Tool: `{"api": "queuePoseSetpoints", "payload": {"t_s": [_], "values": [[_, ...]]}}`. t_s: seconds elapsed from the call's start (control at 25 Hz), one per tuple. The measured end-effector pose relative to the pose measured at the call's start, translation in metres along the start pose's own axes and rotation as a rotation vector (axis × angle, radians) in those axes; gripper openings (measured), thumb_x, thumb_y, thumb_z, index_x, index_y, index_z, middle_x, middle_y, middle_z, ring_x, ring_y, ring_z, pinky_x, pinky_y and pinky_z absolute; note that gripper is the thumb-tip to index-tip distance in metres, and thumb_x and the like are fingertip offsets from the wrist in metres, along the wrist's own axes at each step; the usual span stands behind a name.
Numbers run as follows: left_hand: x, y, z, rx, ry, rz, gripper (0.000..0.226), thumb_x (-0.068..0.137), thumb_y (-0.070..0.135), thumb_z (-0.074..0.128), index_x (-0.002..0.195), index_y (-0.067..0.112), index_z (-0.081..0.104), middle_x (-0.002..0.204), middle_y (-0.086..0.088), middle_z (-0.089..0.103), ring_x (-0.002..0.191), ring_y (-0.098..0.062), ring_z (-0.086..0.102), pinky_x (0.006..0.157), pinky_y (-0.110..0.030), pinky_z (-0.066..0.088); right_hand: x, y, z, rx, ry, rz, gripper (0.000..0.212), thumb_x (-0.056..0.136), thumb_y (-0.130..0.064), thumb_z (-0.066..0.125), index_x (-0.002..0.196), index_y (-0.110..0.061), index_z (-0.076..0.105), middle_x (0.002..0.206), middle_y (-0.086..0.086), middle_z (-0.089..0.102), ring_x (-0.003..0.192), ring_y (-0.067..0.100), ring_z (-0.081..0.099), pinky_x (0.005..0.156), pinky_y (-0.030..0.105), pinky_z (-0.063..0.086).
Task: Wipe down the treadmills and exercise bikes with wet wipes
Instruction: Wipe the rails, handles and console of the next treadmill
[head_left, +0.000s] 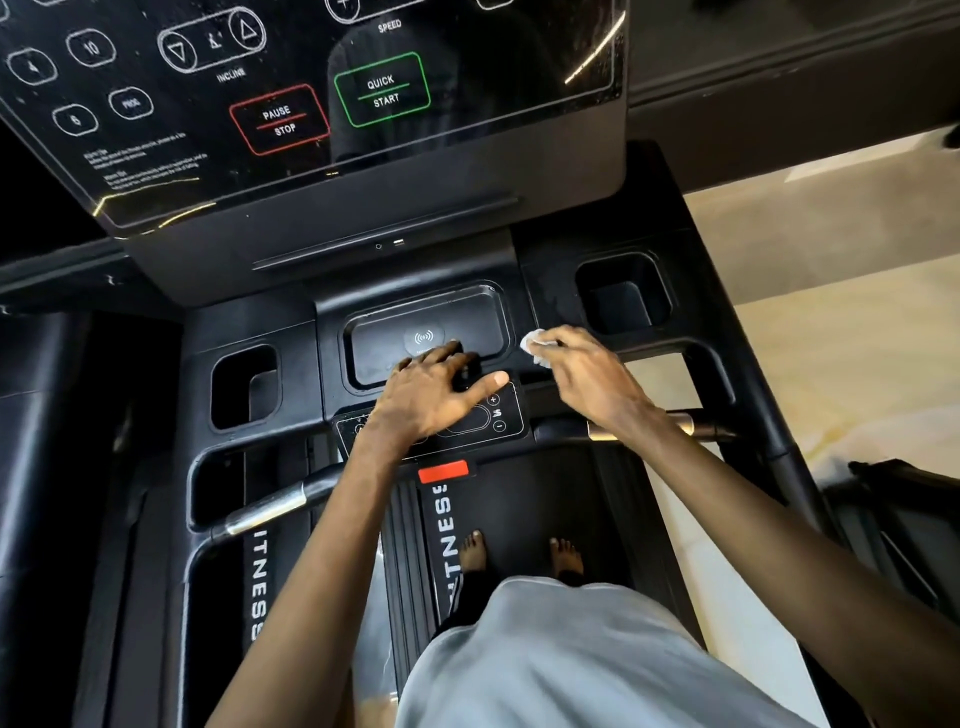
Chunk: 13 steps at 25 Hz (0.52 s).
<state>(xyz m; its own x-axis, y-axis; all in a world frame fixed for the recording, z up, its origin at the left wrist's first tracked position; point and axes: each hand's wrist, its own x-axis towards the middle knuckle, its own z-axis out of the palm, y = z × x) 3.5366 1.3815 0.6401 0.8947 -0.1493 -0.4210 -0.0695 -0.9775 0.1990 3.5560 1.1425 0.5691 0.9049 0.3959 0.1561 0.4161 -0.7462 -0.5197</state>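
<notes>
The charging tray in the middle of the treadmill console is taken as the landmark. Just to the right of the tray, a white wet wipe is held by the right hand. Its fingers are curled round the crumpled wipe, which is pressed on the black console surface. Further to the right of the tray a deep cup holder is seen, apart from the wipe. The left hand is laid over the front edge of the tray, with the fingers bent down into it and the thumb stretched out to the right. Something dark lies under these fingers, but whether it is gripped cannot be told. Directly in front of the tray, toward the person, a small button panel is partly covered by the left hand. Behind the tray the large display panel is raised, with PAUSE STOP and QUICK START fields marked on it. Below the tray, two bare feet are seen on the belt.
</notes>
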Motion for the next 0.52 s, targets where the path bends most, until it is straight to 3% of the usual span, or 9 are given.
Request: {"api": "queuePoseSetpoints", "payload": {"t_s": [0.12,0.36,0.52], "values": [[0.001,0.000,0.001,-0.007,-0.002,-0.010,0.101,0.076,0.096,0.013,0.153,0.035,0.038,0.166,0.003,0.024,0.150,-0.024,0.028,0.123,-0.048,0.017,-0.001,0.011,0.004,-0.036,0.093,0.121,0.045,0.097,-0.001,0.051,0.139,-0.015,0.059,0.144,0.000,0.055,0.133,0.017,0.051,0.109,0.038,0.048],[-0.001,0.001,-0.001,-0.014,0.008,-0.001,0.090,0.085,0.089,0.022,0.153,0.033,0.037,0.166,0.002,0.025,0.150,-0.024,0.027,0.122,-0.049,0.017,-0.004,0.013,0.006,-0.102,-0.093,-0.157,0.062,0.088,0.008,0.051,0.145,-0.017,0.053,0.154,-0.002,0.045,0.144,0.011,0.038,0.123,0.035,0.023],[-0.002,0.003,-0.003,-0.050,-0.020,-0.011,0.086,0.087,0.086,0.017,0.154,0.035,0.037,0.166,0.004,0.023,0.152,-0.023,0.024,0.123,-0.049,0.012,-0.008,0.027,-0.008,-0.133,-0.030,-0.006,0.048,0.104,-0.020,0.043,0.152,-0.016,0.042,0.160,-0.002,0.035,0.149,0.010,0.030,0.124,0.042,0.023]]}}
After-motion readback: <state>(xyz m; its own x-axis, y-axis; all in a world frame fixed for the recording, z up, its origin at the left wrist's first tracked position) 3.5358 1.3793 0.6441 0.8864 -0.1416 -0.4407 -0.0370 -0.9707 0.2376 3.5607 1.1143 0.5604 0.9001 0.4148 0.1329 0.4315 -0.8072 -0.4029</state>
